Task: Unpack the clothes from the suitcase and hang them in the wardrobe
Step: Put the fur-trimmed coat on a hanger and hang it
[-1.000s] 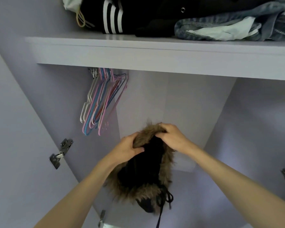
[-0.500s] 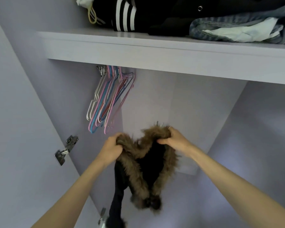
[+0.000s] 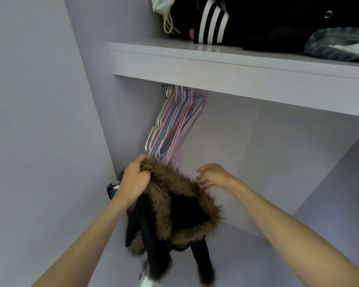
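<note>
A black jacket with a brown fur-trimmed hood (image 3: 174, 212) hangs inside the open wardrobe. My left hand (image 3: 134, 179) grips the fur trim at its top left and carries the whole garment. My right hand (image 3: 212, 176) hovers just right of the fur, fingers loosely spread, holding nothing. Several empty wire hangers (image 3: 174, 125), pink, blue and white, dangle from the rail under the shelf, directly above my left hand.
The wardrobe shelf (image 3: 226, 65) runs across above, loaded with a black striped garment (image 3: 211, 23) and folded denim (image 3: 340, 44). The open door (image 3: 39, 141) stands at left, with a metal hinge (image 3: 112, 188) near my left wrist. The rail right of the hangers is bare.
My right hand has let go of the fur trim and moved right. The jacket now hangs from my left hand alone and has dropped open. The view shifted left.
</note>
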Available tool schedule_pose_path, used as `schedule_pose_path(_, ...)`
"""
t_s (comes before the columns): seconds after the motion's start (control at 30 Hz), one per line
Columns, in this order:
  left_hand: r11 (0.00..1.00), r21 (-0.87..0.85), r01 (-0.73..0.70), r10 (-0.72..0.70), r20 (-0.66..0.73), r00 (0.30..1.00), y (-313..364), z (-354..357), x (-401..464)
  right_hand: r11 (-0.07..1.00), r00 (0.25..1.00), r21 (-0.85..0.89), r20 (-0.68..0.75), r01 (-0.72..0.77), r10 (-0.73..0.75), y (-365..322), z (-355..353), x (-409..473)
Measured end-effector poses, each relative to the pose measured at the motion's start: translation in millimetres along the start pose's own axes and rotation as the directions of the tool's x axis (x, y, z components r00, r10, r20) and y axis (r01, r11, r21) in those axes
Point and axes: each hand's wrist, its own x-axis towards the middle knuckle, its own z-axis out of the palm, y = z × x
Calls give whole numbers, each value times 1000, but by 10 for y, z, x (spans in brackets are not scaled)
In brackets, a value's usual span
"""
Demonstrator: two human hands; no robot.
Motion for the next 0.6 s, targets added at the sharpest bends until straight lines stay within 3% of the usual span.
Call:
schedule_pose_path(0.1, 998, 53, -34, 31, 57, 998, -4, -92, 67, 957, 998, 284, -29, 60, -54, -331, 153, 212)
schedule_pose_path(0.2, 995, 98, -30, 29, 10, 1000, 42, -152, 150, 872, 994, 477, -56, 105, -89, -671, 282, 395)
schedule_pose_path(0.3, 995, 92, -41, 42, -11, 999, 71, -186, 219, 835, 995, 541, -58, 104, -86, -916, 377, 497)
schedule_pose_path(0.6, 994, 103, -28, 25, 27, 999, -36, -267, 278, 813, 965, 546, -250, 202, -72, -976, 326, 653)
